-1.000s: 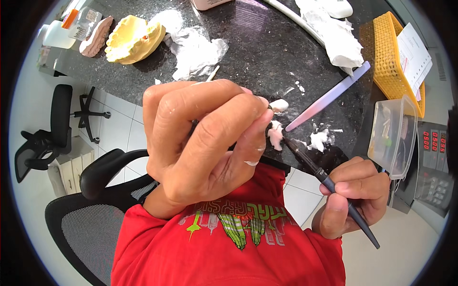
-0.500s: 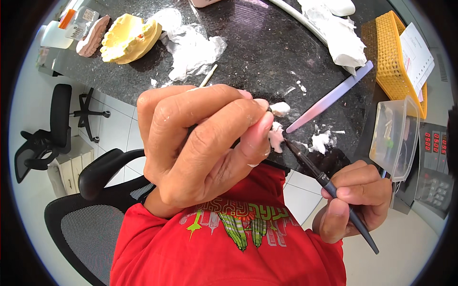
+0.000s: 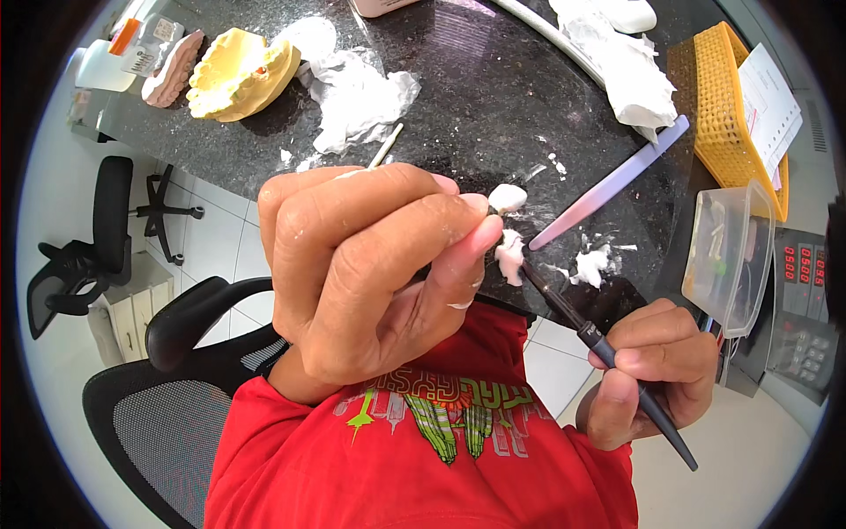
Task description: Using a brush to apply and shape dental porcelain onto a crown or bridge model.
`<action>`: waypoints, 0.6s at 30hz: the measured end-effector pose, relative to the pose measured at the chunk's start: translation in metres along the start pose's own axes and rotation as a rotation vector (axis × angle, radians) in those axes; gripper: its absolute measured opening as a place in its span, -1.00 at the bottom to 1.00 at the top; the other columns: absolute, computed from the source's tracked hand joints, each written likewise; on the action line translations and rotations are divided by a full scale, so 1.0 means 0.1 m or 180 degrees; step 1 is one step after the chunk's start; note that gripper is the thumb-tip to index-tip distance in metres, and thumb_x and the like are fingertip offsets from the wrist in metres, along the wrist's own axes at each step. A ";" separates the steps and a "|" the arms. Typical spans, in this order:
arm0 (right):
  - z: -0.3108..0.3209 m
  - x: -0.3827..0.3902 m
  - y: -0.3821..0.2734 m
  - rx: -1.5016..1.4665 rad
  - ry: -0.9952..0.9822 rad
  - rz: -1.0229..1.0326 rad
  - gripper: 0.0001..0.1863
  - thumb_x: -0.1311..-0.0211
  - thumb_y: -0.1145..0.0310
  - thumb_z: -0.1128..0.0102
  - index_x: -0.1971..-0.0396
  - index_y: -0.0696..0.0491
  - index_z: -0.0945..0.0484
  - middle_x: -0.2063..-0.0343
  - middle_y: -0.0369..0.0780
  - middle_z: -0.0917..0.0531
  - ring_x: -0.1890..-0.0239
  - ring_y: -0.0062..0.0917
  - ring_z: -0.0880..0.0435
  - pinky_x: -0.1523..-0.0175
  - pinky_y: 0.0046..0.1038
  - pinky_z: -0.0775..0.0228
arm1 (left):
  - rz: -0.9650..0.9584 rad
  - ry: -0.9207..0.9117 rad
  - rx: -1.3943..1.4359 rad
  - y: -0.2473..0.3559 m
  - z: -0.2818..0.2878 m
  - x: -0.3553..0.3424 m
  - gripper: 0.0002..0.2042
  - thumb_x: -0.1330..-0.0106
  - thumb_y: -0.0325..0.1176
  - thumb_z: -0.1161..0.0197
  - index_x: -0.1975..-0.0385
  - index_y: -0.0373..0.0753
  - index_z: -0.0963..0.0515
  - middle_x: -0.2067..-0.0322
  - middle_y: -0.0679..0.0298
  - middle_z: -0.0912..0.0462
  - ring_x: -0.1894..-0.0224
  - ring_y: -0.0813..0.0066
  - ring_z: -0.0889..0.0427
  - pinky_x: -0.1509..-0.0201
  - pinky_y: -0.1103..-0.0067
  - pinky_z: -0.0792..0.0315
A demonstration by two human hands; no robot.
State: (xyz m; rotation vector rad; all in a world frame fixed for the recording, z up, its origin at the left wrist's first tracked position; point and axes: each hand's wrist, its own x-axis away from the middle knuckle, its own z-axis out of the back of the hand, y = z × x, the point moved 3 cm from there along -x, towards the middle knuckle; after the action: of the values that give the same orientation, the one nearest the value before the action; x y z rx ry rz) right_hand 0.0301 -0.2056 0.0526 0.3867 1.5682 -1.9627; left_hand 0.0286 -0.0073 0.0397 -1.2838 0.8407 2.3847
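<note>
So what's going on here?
A person's right hand holds a brush, its tip at a white dab. The left hand pinches a small white piece at its fingertips. A yellow dental cast and a purple-pink stick lie on the dark counter.

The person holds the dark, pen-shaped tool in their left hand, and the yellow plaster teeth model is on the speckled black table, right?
Not quite: the head view shows the dark, pen-shaped tool in the right hand. The yellow plaster teeth model is on the speckled black table.
</note>
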 end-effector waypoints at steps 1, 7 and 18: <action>-0.01 0.00 0.01 -0.0003 -0.0004 0.0005 -0.76 0.22 0.57 -0.25 0.44 0.16 -0.46 0.68 -0.19 -0.54 0.75 -0.59 -0.45 0.60 -0.61 -0.34 | 0.0013 -0.0017 -0.0020 0.00 0.00 0.00 -0.87 -0.21 -0.41 -0.31 0.38 -0.30 -0.53 0.42 0.19 -0.54 0.42 0.45 -0.50 0.34 0.62 -0.36; -0.04 0.02 0.03 -0.0081 0.0099 0.0112 -0.78 0.20 0.57 -0.26 0.45 0.18 -0.47 0.69 -0.19 -0.54 0.76 -0.59 -0.46 0.64 -0.61 -0.33 | 0.0010 -0.0033 -0.0075 -0.01 0.00 0.01 -0.87 -0.20 -0.40 -0.32 0.38 -0.29 -0.53 0.42 0.20 -0.54 0.42 0.45 -0.51 0.35 0.61 -0.36; -0.10 0.11 -0.09 -0.0052 0.0315 0.0508 -0.80 -0.01 0.43 -0.36 0.36 0.11 -0.56 0.51 -0.21 -0.53 0.61 -0.52 -0.53 0.60 -0.62 -0.46 | 0.0128 -0.0083 -0.0024 -0.02 0.04 0.04 -0.87 -0.14 -0.44 -0.34 0.36 -0.22 -0.54 0.42 0.27 -0.54 0.43 0.48 -0.50 0.37 0.61 -0.36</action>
State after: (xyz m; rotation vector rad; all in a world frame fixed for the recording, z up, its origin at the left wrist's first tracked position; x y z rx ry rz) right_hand 0.0153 -0.1981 0.0509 0.5918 1.5623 -1.8325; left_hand 0.0245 -0.0036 0.0374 -1.2473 0.8588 2.4325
